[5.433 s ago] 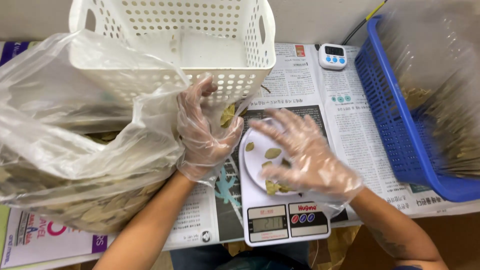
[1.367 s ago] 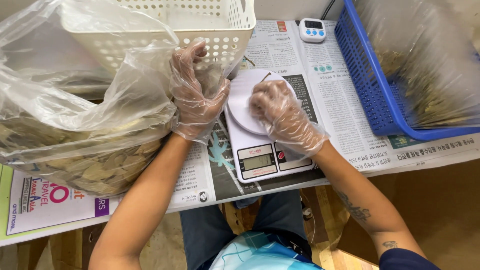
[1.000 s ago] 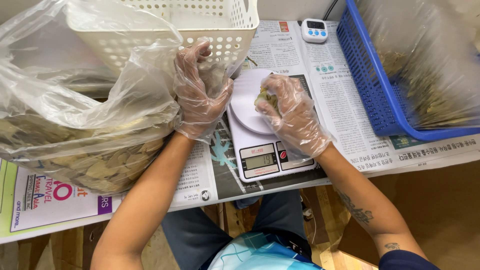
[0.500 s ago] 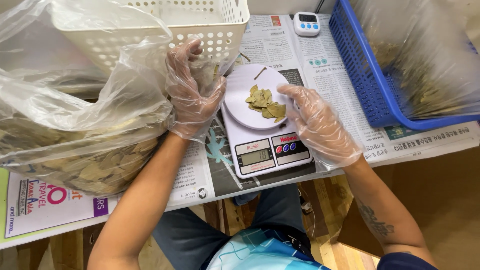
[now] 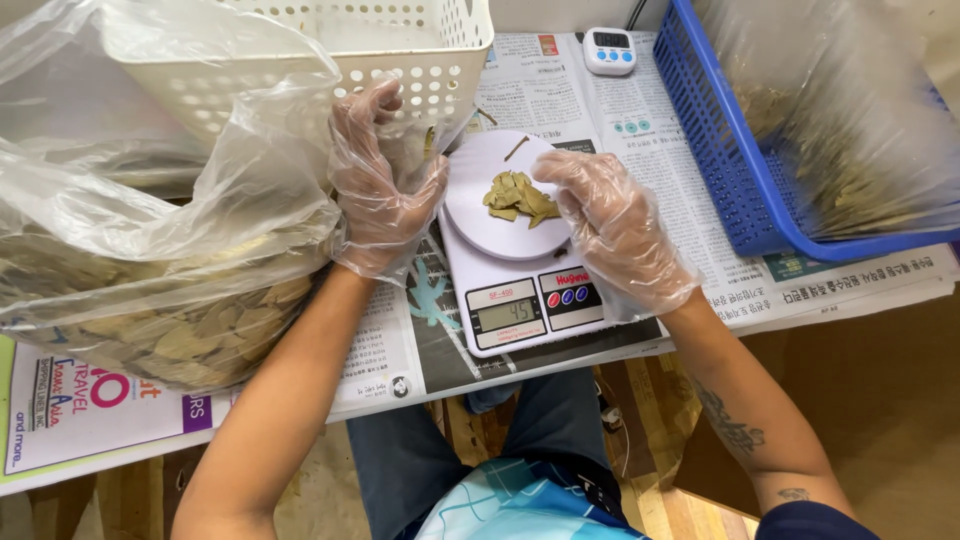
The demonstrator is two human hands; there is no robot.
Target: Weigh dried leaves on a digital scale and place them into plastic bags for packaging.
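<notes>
wooden floor under table edge | newspaper sheets (image 5: pixel 660 130) cover table | white kitchen scale (image 5: pixel 520 300) | right hand (image 5: pixel 615 230) gloved, fingers curled loosely at dried leaves (image 5: pixel 518 196) piled on scale plate, grip unclear | left hand (image 5: pixel 375 190) gloved, clutching clear leaf bag (image 5: pixel 150 250) | white basket (image 5: pixel 400 40), timer (image 5: pixel 608 50), blue basket (image 5: pixel 730 160) behind

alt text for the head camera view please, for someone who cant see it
A gloved right hand touches a small pile of dried leaves on a white kitchen scale, while the gloved left hand rests at a clear bag of leaves beside a white basket.
</notes>
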